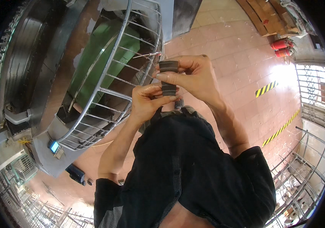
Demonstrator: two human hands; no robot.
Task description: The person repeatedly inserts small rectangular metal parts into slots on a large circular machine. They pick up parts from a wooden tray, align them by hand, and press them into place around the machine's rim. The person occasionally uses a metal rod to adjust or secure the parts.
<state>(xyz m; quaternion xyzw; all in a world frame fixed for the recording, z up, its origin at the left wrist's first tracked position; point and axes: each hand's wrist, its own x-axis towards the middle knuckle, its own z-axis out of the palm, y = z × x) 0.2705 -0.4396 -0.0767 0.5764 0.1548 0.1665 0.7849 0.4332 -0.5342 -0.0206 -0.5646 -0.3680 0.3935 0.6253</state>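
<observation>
Black shirt: 1 | hands: 2, gripping | dark striped strip: 1

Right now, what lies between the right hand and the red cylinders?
In the head view, the reddish tiled floor shows between the right hand, which pinches a dark ribbed strip, and the red cylinders.

Bright light, tiled floor, and we're on the shop side!
We look down on pinkish-brown tiles, and there on the right white glare blazes beside a barred opening, two black-and-yellow stripes across the floor nearby; up top, we spot red cylinders near brown wooden boards; over left, a silvery rail curves before a green panel.
</observation>
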